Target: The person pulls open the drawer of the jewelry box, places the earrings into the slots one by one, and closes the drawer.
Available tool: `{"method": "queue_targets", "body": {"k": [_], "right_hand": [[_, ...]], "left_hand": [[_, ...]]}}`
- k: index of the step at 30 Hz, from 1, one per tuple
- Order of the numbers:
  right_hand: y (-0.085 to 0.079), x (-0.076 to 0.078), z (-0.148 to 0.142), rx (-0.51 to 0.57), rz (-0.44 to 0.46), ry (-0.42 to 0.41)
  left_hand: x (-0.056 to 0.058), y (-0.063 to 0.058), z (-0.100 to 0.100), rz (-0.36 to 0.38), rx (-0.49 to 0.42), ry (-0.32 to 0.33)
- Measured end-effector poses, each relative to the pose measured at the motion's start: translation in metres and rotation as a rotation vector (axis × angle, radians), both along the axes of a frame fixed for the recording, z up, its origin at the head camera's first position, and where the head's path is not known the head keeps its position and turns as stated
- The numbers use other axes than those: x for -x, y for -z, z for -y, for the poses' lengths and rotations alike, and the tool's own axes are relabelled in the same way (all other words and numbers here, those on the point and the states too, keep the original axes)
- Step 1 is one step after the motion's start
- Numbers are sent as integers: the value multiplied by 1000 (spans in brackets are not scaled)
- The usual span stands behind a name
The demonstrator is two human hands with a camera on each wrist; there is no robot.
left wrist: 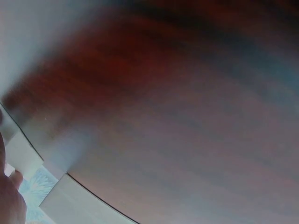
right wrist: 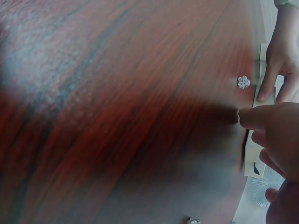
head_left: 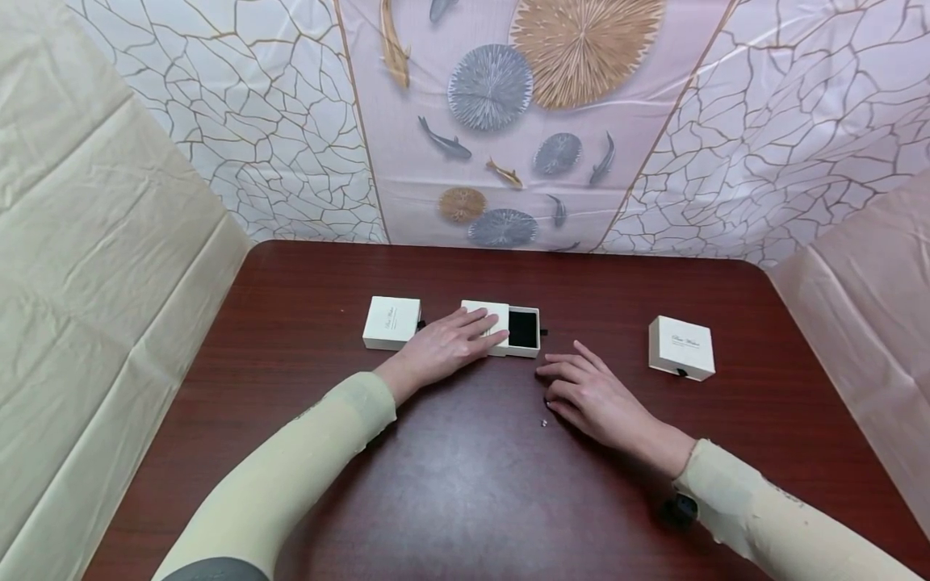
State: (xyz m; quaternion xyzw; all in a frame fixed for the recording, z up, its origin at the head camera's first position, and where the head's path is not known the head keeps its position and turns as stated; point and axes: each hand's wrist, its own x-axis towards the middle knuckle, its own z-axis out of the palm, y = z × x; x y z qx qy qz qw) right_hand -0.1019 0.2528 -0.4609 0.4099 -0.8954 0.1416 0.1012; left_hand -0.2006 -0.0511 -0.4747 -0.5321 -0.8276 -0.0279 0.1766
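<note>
My left hand (head_left: pixel 446 347) rests on the lid of the middle white box (head_left: pixel 503 308), its fingers laid across the top. The box's drawer (head_left: pixel 525 353) is pulled out to the right and shows a black lining (head_left: pixel 520 329). My right hand (head_left: pixel 596 399) is low over the table, right of that box. Its thumb and index fingertip come together on a tiny glinting jewellery piece, mostly hidden. On the table near the thumb lies a sparkling flower-shaped jewellery piece (right wrist: pixel 244 82). Another sparkling piece (right wrist: pixel 194 220) shows at the bottom of the right wrist view.
A closed white box (head_left: pixel 392 321) with a black pull tab stands left of the middle one. Farther right is another closed white box (head_left: pixel 681 347). All stand on a dark red-brown wooden table (head_left: pixel 450 500), with a patterned cloth (head_left: pixel 501 186) hanging behind.
</note>
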Motion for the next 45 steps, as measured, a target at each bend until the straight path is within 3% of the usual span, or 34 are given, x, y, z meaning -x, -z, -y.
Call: {"method": "queue_targets", "body": {"k": [16,26,45], "right_hand": [[-20,14,5,90,-6,-15],[-40,41,12,76,1,17],[-52,87,25,-5,78,70]], "left_hand": [[-1,-2,1,-14,20,-3],[-1,-1,0,-2,20,-1],[0,-1,-1,5,12,1]]}}
